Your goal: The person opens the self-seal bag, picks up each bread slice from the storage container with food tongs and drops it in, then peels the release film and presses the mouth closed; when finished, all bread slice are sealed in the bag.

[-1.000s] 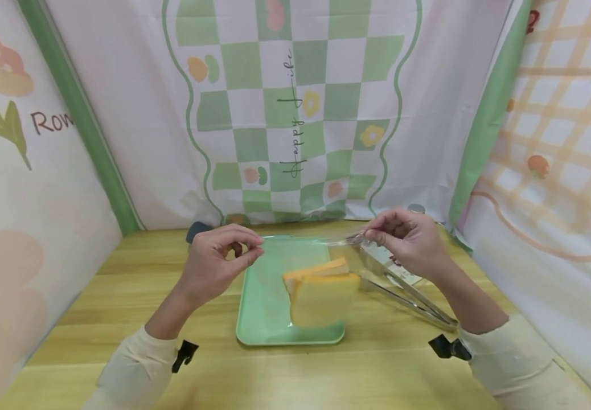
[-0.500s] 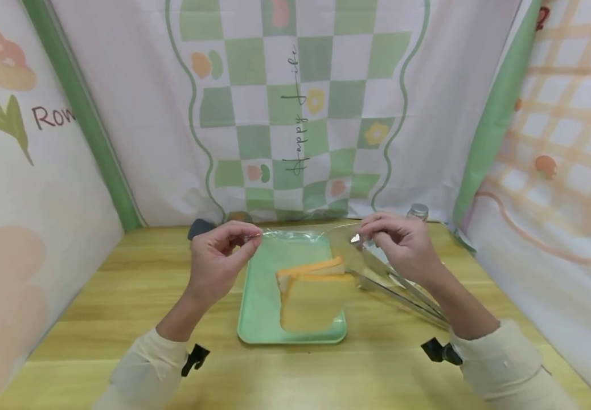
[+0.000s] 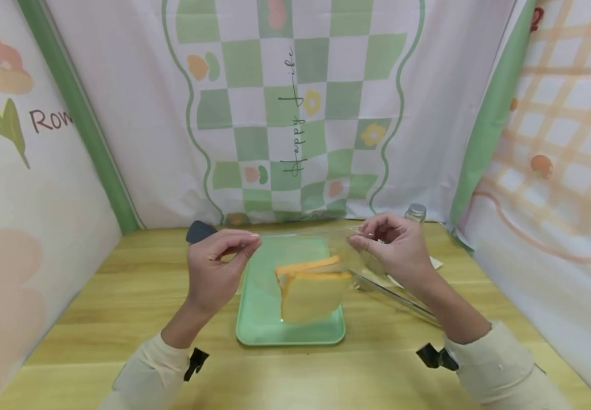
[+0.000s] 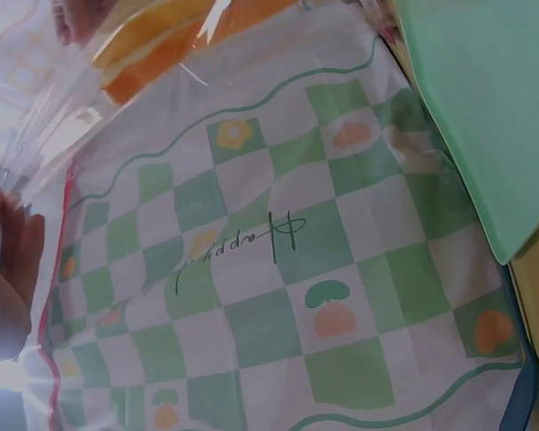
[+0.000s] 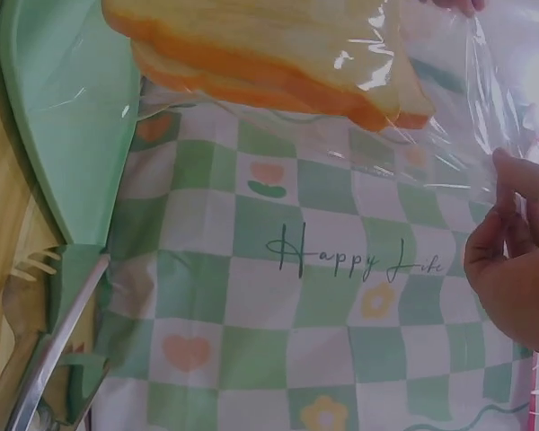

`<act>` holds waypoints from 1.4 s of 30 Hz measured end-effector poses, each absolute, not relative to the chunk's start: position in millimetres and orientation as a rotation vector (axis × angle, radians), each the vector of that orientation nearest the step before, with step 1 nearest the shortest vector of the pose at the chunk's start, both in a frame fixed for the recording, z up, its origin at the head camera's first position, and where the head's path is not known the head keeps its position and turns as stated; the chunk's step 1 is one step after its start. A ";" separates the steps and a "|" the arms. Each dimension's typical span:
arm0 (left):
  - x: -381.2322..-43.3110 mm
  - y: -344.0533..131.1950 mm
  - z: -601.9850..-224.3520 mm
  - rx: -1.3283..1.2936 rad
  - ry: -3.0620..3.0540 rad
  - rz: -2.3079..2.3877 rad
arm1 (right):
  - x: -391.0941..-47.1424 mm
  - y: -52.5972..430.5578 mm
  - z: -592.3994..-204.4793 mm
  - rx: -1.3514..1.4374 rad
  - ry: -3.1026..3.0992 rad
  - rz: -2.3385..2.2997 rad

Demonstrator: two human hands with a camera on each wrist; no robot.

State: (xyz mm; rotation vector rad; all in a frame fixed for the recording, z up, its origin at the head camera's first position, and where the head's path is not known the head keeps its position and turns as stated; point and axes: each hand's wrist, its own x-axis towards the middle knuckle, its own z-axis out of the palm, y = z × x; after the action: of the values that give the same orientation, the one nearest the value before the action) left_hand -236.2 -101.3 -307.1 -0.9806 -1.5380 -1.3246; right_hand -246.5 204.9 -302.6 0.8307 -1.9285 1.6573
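A clear plastic bag [image 5: 481,99] hangs stretched between both hands, with two slices of bread [image 3: 313,299] inside it. My left hand [image 3: 216,265] pinches one upper corner between thumb and fingers. The opposite corner is pinched by my right hand [image 3: 400,245]. In the head view the bread overlaps the light green tray [image 3: 262,335] behind and below it. From the right wrist the orange crusts and pale faces of the slices show through the shiny film.
Metal tongs [image 3: 398,297] lie right of the tray, partly behind the right forearm. Farther back stand a lidded jar [image 3: 416,212] and, at left, a dark object [image 3: 200,231]. A white card [image 3: 436,263] shows beside the right hand. Printed cloth hangs behind the table.
Both hands keep their pinch on the bag. The right hand has come in slightly to the left, and the bread has shifted a little left with the bag.
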 end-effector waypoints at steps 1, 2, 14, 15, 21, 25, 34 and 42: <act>-236.7 -102.3 -307.1 -0.989 -1.535 -1.290 | -245.9 206.7 -301.9 0.869 -1.905 1.699; -236.8 -103.1 -307.0 -1.004 -1.528 -1.275 | -245.3 208.5 -301.3 0.901 -1.888 1.728; -239.8 -110.7 -305.8 -1.067 -1.488 -1.132 | -243.6 213.8 -297.4 0.966 -1.839 1.571; -240.4 -111.2 -306.1 -1.069 -1.487 -1.105 | -243.3 213.2 -297.6 0.960 -1.845 1.569; -241.9 -113.7 -307.5 -1.076 -1.478 -0.920 | -244.1 212.8 -302.1 0.869 -1.973 1.555; -242.4 -116.5 -307.9 -1.088 -1.448 -0.903 | -244.5 210.7 -305.9 0.869 -2.019 1.475; -241.0 -123.1 -309.6 -1.122 -1.295 -0.876 | -247.4 202.4 -315.6 1.180 -1.661 1.504; -236.5 -136.1 -311.0 -1.154 -1.282 -1.020 | -253.8 196.0 -319.8 1.404 -1.459 1.486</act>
State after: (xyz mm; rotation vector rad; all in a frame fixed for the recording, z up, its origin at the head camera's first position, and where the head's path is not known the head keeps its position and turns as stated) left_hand -236.5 -136.1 -311.0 -1.1544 -1.2819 -1.0199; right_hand -253.8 196.0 -319.8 1.4036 -1.4594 1.4861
